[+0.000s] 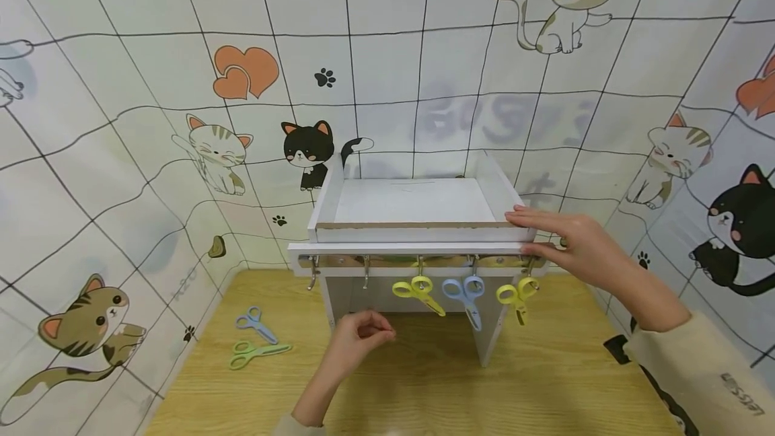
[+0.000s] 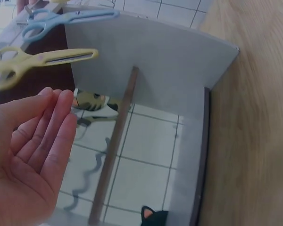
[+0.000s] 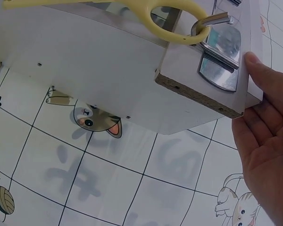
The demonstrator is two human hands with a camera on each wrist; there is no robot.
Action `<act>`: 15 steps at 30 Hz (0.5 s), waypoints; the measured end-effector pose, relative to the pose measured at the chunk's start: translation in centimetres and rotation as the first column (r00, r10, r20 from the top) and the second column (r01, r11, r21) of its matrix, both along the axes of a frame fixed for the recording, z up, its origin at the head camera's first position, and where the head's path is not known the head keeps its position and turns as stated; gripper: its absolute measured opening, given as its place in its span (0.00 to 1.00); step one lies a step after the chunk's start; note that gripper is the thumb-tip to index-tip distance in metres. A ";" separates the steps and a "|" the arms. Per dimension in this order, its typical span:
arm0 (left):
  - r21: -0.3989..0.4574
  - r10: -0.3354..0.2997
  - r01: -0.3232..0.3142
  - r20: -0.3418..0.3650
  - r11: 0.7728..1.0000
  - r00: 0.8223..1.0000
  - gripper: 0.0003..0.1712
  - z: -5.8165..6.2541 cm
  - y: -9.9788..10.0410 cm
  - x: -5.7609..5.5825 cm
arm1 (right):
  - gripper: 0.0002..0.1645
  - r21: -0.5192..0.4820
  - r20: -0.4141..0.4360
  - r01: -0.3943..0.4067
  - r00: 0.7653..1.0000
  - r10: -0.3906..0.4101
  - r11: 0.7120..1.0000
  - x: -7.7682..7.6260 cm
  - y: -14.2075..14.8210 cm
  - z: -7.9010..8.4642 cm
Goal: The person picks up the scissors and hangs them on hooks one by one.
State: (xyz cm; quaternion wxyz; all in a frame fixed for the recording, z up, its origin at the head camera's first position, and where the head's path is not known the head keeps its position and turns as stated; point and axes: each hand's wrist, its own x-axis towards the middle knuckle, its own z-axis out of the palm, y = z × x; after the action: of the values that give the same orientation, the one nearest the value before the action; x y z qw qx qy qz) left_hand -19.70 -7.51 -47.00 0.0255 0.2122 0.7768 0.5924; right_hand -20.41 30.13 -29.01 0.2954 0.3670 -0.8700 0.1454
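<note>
A white wooden shelf (image 1: 418,235) with a tray-like top stands on the table. My right hand (image 1: 590,247) grips its right end, thumb at the front rail and fingers over the tray's side. From the rail's hooks hang yellow scissors (image 1: 432,302), blue scissors (image 1: 470,307) and more yellow scissors (image 1: 521,315) at the right end. Below the rail, left of the hanging scissors, my left hand (image 1: 357,342) hovers with loosely bent fingers. Nothing is in its grasp; in the left wrist view, its fingertips are near yellow scissors (image 2: 61,57).
Blue scissors (image 1: 266,333) and green scissors (image 1: 272,350) lie on the wooden table (image 1: 200,382), left of the shelf. Two hooks at the rail's left, one an outer hook (image 1: 313,273), carry nothing. Cat-patterned cloth (image 1: 387,66) surrounds the table at the back and sides.
</note>
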 end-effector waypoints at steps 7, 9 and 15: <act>0.026 0.040 -0.042 0.073 0.999 0.997 0.09 -1.7 -2.2 0.8 | 0.38 0.010 -0.003 0.008 1.000 -0.008 1.000 0.0 -0.1 0.0; 0.024 0.060 -0.063 0.097 0.998 0.993 0.09 -2.4 -3.0 1.0 | 0.38 0.009 -0.002 0.009 1.000 -0.009 1.000 -0.1 -0.1 0.1; 0.026 0.098 -0.104 0.173 0.994 0.980 0.11 -4.3 -5.9 1.3 | 0.38 0.004 0.002 0.020 1.000 -0.020 1.000 -0.1 0.0 -0.1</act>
State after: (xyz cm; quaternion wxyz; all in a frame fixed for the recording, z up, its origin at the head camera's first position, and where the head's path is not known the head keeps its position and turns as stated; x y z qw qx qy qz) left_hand -18.36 -13.42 -51.27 0.0587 0.1213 0.7708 0.6226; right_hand -20.52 30.13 -29.06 0.2952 0.3588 -0.8742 0.1411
